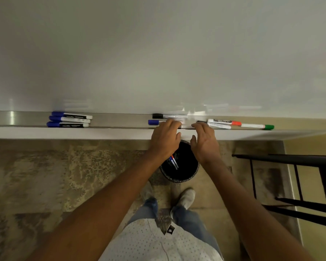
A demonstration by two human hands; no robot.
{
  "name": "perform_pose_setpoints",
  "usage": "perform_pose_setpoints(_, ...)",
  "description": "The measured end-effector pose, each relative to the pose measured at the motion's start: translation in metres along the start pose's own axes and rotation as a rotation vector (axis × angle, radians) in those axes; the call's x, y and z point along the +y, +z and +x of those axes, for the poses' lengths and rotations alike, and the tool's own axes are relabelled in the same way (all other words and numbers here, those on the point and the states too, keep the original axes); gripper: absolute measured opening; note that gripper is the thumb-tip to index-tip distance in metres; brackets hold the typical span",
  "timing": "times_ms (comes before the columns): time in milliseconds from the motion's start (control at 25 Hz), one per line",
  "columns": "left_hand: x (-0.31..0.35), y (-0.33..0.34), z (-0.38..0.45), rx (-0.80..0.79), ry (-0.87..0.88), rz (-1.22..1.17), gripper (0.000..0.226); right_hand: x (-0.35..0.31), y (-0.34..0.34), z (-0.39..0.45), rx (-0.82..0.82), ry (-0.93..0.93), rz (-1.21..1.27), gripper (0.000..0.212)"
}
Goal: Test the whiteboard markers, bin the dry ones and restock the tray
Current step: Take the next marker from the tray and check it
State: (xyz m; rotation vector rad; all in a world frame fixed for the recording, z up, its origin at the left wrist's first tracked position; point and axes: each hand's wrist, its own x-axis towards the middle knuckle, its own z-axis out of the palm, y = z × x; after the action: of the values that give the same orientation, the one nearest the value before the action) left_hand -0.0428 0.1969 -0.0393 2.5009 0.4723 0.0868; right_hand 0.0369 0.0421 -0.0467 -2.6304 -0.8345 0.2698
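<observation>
Both hands reach into the whiteboard tray. The left hand and right hand curl loosely over markers; any grip is hidden. Light, stiff, smooth markers are best pinched mid-barrel. Below, a bin holds discards.

Glossy whiteboard, brushed-metal tray

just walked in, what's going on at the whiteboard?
A person is sorting markers on the whiteboard tray. Both the left hand and the right hand reach into the middle cluster of markers. Three blue markers lie further left. The black bin below already holds a few markers.
</observation>
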Motion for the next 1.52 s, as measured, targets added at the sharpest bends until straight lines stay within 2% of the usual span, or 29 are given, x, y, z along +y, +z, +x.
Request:
perform_pose_setpoints(200, 0.006, 0.017, 0.011, -0.030, -0.056, 0.052, 0.036, 0.012, -0.001, 0.017, -0.049, -0.090, -0.140, 0.043)
perform_pose_setpoints(480, 0.009, 0.029, 0.018, 0.040, -0.091, 0.138, 0.031, 0.020, 0.003, 0.031, -0.025, -0.132, -0.149, 0.044)
perform_pose_setpoints(680, 0.019, 0.029, 0.021, 0.080, -0.173, 0.102, 0.023, 0.021, -0.008, 0.037, -0.050, -0.159, -0.091, 0.029)
perform_pose_setpoints(760, 0.027, 0.027, 0.019, 0.060, -0.258, 0.061, 0.016, 0.026, -0.013, 0.033, -0.027, -0.179, -0.047, 0.024)
perform_pose_setpoints(880, 0.043, 0.021, 0.017, 0.068, -0.436, -0.211, 0.012, 0.036, -0.021, 0.025, 0.007, -0.197, -0.007, 0.024)
perform_pose_setpoints(1040, 0.077, 0.004, 0.005, 0.106, -0.678, -0.909, 0.016, 0.046, -0.047, 0.003, 0.010, -0.130, 0.131, 0.026)
perform_pose_setpoints(1160, 0.107, -0.009, -0.008, 0.107, -0.758, -1.207, 0.014, 0.043, -0.076, -0.022, -0.022, -0.062, 0.309, 0.025)
perform_pose_setpoints(1240, 0.128, -0.016, -0.013, 0.147, -0.764, -1.269, 0.009, 0.037, -0.097, -0.033, -0.069, -0.003, 0.461, 0.022)
perform_pose_setpoints(1360, 0.165, -0.029, -0.020, 0.176, -0.654, -1.324, 0.007, 0.022, -0.139, -0.048, -0.124, 0.064, 0.715, 0.016)
perform_pose_setpoints(1520, 0.212, -0.056, -0.027, 0.184, -0.461, -1.421, 0.018, -0.001, -0.183, -0.073, -0.063, 0.037, 0.941, 0.014)
